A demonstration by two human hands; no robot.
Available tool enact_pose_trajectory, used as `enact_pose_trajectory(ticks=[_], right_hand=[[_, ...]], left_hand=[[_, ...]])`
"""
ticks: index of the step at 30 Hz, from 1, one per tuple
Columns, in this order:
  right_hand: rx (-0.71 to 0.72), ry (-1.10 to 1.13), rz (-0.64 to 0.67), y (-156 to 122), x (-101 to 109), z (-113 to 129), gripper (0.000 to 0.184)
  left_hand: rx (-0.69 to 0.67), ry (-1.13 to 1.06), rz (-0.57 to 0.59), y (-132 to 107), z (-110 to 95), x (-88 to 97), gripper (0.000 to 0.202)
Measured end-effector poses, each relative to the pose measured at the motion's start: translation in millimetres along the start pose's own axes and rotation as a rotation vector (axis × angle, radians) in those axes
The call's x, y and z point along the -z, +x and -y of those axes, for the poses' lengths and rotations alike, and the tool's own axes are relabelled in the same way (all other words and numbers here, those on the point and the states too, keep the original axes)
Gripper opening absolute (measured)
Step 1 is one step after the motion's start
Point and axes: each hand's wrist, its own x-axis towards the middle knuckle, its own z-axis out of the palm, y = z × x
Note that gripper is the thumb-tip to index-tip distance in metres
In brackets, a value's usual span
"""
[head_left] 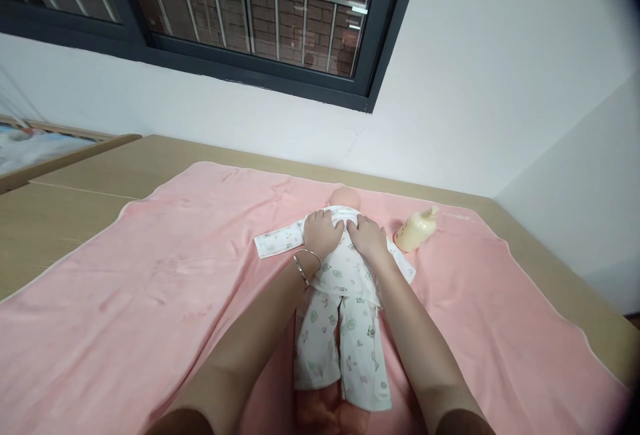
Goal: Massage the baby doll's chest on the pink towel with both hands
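A baby doll (345, 198) lies with its head away from me; its head looks smooth, and I cannot tell which way it faces. It wears a white printed top (345, 275) and matching trousers (316, 341), with bare feet (325, 411) showing below. My left hand (323, 231) rests flat on the upper left of the top, a bracelet at the wrist. On the upper right side lies my right hand (369, 236), likewise flat, thumbs close together. Both hands are open and hold nothing. One sleeve (280, 240) stretches out to the left, the other slants out beneath my right wrist.
A pink blanket (175, 255) is spread under the doll on a wooden surface (165, 151). Right of the doll a cream pump bottle (416, 229) stands on the blanket. A white wall and a dark-framed window (280, 75) are behind. A wooden-edged compartment (70, 155) is at far left.
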Motion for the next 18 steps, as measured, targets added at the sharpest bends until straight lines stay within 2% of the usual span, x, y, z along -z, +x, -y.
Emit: enact_pose_trajectory(ticks=[6, 10, 14, 18], right_hand=[[0.014, -0.038, -0.005, 2, -2, -1, 0.052], [0.036, 0.003, -0.004, 6, -3, -4, 0.051], [0.012, -0.005, -0.020, 1, -1, 1, 0.047], [0.019, -0.093, -0.068, -13, 6, 15, 0.041]], left_hand=[[-0.054, -0.093, 0.051, 7, 9, -4.1, 0.047], [-0.042, -0.118, 0.081, 11, 10, -2.0, 0.045], [-0.068, -0.116, 0.079, 10, 5, 5.3, 0.043], [-0.140, -0.046, 0.061, 4, -5, 13.9, 0.029]])
